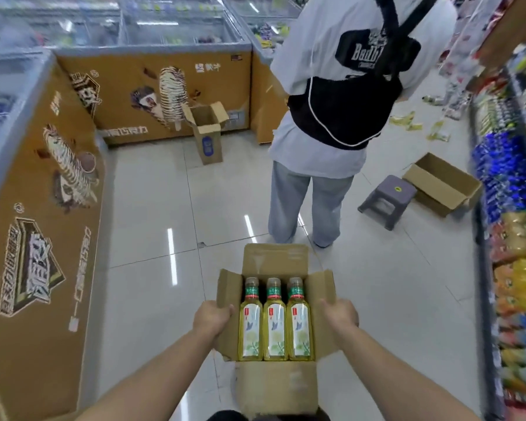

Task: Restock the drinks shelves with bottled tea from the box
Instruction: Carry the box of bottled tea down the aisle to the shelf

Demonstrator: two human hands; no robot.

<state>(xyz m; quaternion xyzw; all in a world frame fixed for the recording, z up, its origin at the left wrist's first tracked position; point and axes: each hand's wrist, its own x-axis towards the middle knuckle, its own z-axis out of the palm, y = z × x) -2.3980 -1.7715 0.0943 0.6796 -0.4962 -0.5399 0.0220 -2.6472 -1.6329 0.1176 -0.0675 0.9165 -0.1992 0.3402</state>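
Note:
I carry an open cardboard box (275,387) in front of me, above the floor. Three bottles of yellow-green tea (274,320) lie side by side in it, brown caps pointing away from me. My left hand (212,318) grips the box's left side flap. My right hand (340,314) grips the right side flap. The shelves (510,226) along the right edge hold colourful packets; their bottles, if any, are too blurred to tell.
A person in a white shirt (325,123) stands just ahead in the aisle. A grey stool (387,199) and an empty box (444,185) sit at the right. Another open box (208,132) leans on the orange freezer chests (40,226). Packets litter the far floor.

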